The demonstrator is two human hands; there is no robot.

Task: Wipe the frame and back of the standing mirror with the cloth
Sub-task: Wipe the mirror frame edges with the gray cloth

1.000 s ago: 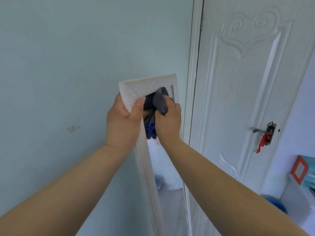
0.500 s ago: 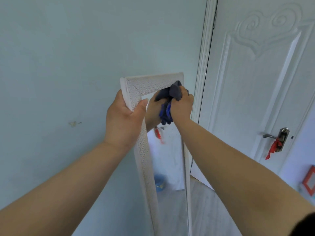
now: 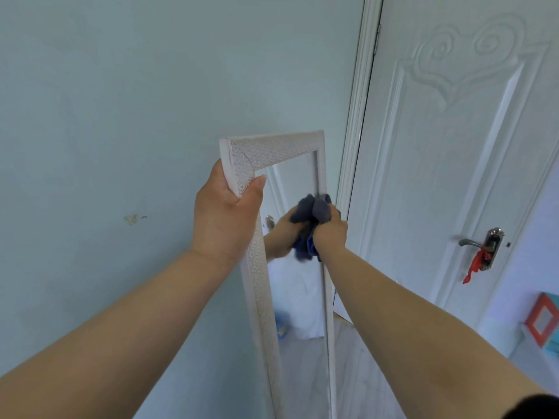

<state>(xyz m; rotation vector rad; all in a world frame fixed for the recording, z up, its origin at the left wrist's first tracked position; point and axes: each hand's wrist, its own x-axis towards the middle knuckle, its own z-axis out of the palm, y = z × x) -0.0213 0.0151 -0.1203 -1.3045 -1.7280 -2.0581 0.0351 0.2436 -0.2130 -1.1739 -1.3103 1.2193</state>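
Cloth [image 3: 313, 211] in right hand [image 3: 331, 234], against frame [image 3: 272, 149]

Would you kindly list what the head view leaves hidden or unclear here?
Back of the mirror: turned away, behind its frame.
Mirror's base: cut off at the bottom edge.
Left hand fingers: wrapped behind the frame.
Where the cloth meets the frame: covered by the right hand.

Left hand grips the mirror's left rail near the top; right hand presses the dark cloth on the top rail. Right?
Not the top rail: the head view shows the right hand pressing the dark cloth on the right rail of the mirror, below the top corner. The left hand grips the left rail near the top.
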